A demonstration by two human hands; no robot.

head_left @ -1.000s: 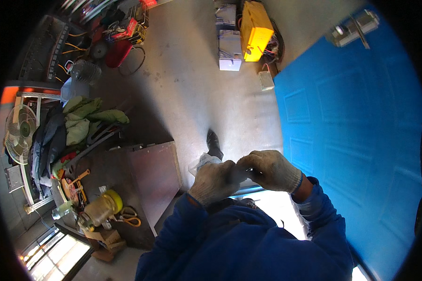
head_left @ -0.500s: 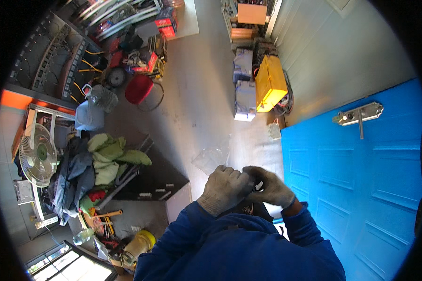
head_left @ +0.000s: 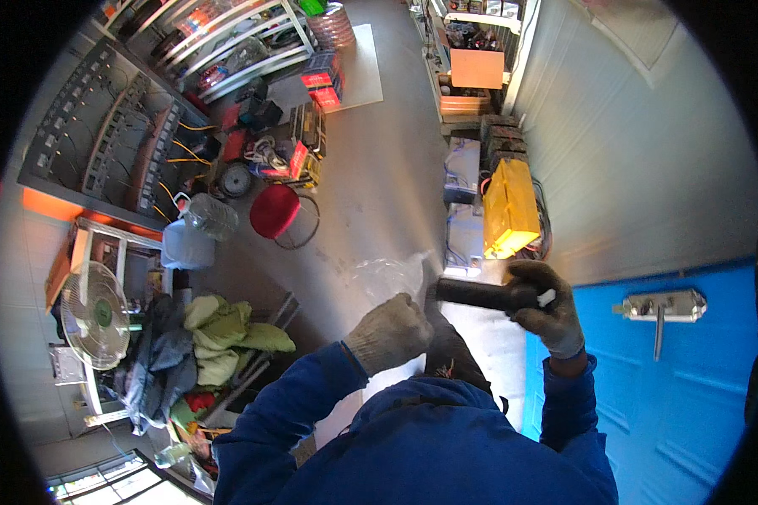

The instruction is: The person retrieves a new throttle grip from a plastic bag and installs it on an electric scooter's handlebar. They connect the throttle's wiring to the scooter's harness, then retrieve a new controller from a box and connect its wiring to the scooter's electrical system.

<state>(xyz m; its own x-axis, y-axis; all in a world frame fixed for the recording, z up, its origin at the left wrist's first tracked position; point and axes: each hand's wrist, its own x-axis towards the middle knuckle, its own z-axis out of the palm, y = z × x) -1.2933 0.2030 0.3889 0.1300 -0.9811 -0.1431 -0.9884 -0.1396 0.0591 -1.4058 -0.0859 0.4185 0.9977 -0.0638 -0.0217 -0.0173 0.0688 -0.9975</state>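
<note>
My right hand (head_left: pixel 551 307), in a grey knit glove, grips a black cylinder (head_left: pixel 480 294) shaped like a flashlight, with a small white piece at the gripped end. The cylinder points left, level, in front of my body. My left hand (head_left: pixel 391 333), gloved the same way, is closed in a fist left of the cylinder and apart from it. A crumpled clear plastic bag (head_left: pixel 389 273) shows just beyond the fist and seems to hang from it; the fingers hide where they meet. Dark trousers show between my hands.
A blue door (head_left: pixel 648 379) with a metal handle (head_left: pixel 659 328) stands close on the right. Ahead are a yellow case (head_left: pixel 511 209) and grey boxes (head_left: pixel 463 231). Left are a red stool (head_left: pixel 274 211), a fan (head_left: pixel 97 314) and piled clothes (head_left: pixel 219 332). Shelves line the back.
My hands have come apart. The right moved right and up with the black cylinder, which now shows in full; the left shifted slightly left. The room sits lower in view.
</note>
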